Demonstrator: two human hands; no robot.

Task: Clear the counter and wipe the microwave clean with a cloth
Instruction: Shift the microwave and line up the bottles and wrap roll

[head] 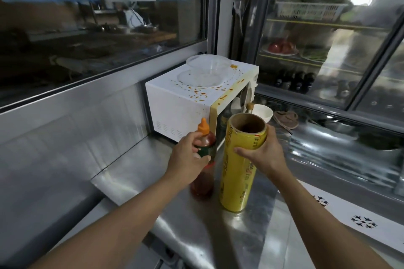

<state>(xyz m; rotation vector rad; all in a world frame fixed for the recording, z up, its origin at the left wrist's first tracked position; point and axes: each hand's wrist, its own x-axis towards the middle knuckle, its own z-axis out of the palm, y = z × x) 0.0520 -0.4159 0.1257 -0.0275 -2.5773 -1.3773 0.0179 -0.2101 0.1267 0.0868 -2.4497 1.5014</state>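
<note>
Stainless-steel bench [218, 244] in a kitchen corner, backed by a glass partition on the left and a glass-door fridge [323, 35] on the right. White microwave [181, 105] standing at the back of the bench, its top and yellow door edge spattered with orange-brown sauce; clear plastic containers [206, 67] rest on top. Left hand [188, 159] curled round the neck of a sauce bottle [202, 181] with an orange cap, hiding much of the bottle's label. Right hand [262, 155] gripping the upper part of an upright yellow cling-film roll [238, 172], which blocks the lower microwave door. Behind the roll, partly hidden: a white bowl [263, 112] and a wooden-topped item, unidentifiable. Brownish cloth [285, 119] lying beside the bowl, blurred.
</note>
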